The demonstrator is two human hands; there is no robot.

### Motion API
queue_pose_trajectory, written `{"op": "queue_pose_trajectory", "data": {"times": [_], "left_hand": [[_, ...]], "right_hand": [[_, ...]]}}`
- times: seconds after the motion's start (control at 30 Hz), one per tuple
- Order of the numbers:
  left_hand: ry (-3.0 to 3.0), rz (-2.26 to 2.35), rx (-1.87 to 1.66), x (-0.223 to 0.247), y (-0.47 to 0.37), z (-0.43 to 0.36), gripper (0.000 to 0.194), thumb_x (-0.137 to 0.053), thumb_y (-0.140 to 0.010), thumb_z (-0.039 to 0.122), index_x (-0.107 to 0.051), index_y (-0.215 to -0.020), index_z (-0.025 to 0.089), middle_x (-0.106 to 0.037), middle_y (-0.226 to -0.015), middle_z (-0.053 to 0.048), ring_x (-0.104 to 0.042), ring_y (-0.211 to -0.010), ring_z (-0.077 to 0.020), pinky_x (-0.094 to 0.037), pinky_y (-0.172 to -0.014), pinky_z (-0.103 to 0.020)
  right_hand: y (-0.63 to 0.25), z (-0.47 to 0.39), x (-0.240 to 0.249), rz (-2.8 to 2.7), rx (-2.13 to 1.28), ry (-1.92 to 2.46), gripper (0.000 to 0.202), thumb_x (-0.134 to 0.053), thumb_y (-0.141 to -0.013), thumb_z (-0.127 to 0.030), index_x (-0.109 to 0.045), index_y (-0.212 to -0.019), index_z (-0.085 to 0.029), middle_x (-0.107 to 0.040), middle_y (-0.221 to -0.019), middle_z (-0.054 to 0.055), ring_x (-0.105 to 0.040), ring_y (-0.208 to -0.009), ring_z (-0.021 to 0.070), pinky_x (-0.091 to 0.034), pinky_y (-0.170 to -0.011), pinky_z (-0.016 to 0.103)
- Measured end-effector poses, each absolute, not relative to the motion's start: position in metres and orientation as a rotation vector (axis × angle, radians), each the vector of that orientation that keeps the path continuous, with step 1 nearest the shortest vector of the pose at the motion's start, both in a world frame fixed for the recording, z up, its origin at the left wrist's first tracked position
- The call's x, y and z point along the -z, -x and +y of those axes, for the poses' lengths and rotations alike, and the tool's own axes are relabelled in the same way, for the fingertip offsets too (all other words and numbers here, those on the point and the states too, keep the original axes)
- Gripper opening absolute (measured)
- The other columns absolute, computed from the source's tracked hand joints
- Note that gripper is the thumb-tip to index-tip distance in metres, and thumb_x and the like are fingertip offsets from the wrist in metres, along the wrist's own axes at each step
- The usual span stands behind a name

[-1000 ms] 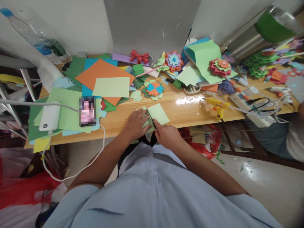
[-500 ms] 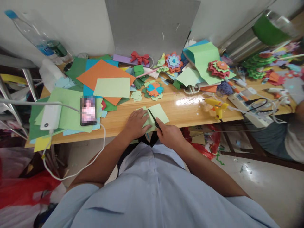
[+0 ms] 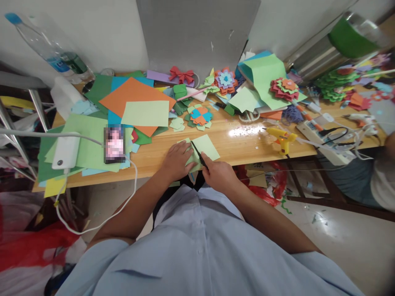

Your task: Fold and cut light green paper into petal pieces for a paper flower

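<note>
A light green paper sheet [image 3: 206, 147] lies at the near edge of the wooden table [image 3: 234, 142]. My left hand [image 3: 178, 160] presses flat on its left part. In my right hand [image 3: 218, 174] is a pair of black scissors [image 3: 198, 153], the blades lying across the middle of the sheet and pointing away from me. The two hands are close together, almost touching.
Stacked coloured paper sheets [image 3: 132, 98], a phone [image 3: 114, 144] and a white power bank [image 3: 66, 152] with cable fill the left. Paper flowers [image 3: 200, 115], a yellow glue gun [image 3: 281, 139] and a power strip [image 3: 327, 137] lie to the right. Another person's sleeve [image 3: 382, 176] shows at the far right.
The scissors have slid further along the sheet, away from me, with my right hand following a little. My left hand has stayed pressed on the paper.
</note>
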State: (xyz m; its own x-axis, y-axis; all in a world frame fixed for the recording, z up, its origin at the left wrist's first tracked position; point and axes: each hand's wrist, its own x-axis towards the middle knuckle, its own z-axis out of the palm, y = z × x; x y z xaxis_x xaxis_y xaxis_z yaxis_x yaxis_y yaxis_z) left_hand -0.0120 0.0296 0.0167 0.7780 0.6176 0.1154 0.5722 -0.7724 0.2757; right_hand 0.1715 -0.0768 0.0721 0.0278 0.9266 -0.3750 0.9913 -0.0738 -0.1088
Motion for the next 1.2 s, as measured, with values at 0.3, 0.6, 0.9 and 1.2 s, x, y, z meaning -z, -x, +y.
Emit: {"op": "queue_pose_trajectory", "data": {"times": [0.3,0.6,0.9,1.2], "left_hand": [[-2.746,0.924,-0.303,-0.013,0.013,0.031,0.049,-0.062,-0.100,0.047,-0.067,-0.141,0.019,-0.054,-0.161,-0.015,-0.042,-0.156,-0.0353,-0.034,-0.130,-0.056],[-2.718,0.927,-0.300,-0.012,0.013,0.031,0.049,-0.062,-0.100,0.045,-0.067,-0.141,0.019,-0.054,-0.161,-0.015,-0.041,-0.157,-0.0352,-0.033,-0.131,-0.057],[-2.711,0.917,-0.315,-0.011,0.012,0.032,0.048,-0.063,-0.099,0.044,-0.067,-0.140,0.020,-0.054,-0.160,-0.015,-0.041,-0.156,-0.0354,-0.033,-0.131,-0.057],[-2.738,0.935,-0.299,-0.016,0.012,0.030,0.048,-0.061,-0.100,0.046,-0.067,-0.140,0.019,-0.054,-0.160,-0.015,-0.043,-0.155,-0.0345,-0.034,-0.131,-0.056]], "right_hand": [[-0.171,-0.078,-0.072,2.001,0.552,-2.098,0.069,-0.035,-0.107,-0.035,-0.018,-0.172,-0.015,-0.080,-0.115,0.018,-0.076,-0.099,0.0301,-0.053,-0.088,0.039],[-0.170,-0.075,-0.076,1.983,0.498,-2.047,0.067,-0.036,-0.107,-0.034,-0.024,-0.171,-0.017,-0.080,-0.109,0.018,-0.077,-0.096,0.0305,-0.054,-0.085,0.039],[-0.168,-0.078,-0.077,1.982,0.526,-2.008,0.068,-0.033,-0.108,-0.033,-0.016,-0.172,-0.016,-0.079,-0.113,0.018,-0.076,-0.098,0.0301,-0.054,-0.088,0.041],[-0.168,-0.081,-0.083,1.968,0.576,-2.036,0.069,-0.036,-0.107,-0.033,-0.019,-0.172,-0.017,-0.080,-0.116,0.018,-0.077,-0.100,0.0306,-0.055,-0.089,0.041]]}}
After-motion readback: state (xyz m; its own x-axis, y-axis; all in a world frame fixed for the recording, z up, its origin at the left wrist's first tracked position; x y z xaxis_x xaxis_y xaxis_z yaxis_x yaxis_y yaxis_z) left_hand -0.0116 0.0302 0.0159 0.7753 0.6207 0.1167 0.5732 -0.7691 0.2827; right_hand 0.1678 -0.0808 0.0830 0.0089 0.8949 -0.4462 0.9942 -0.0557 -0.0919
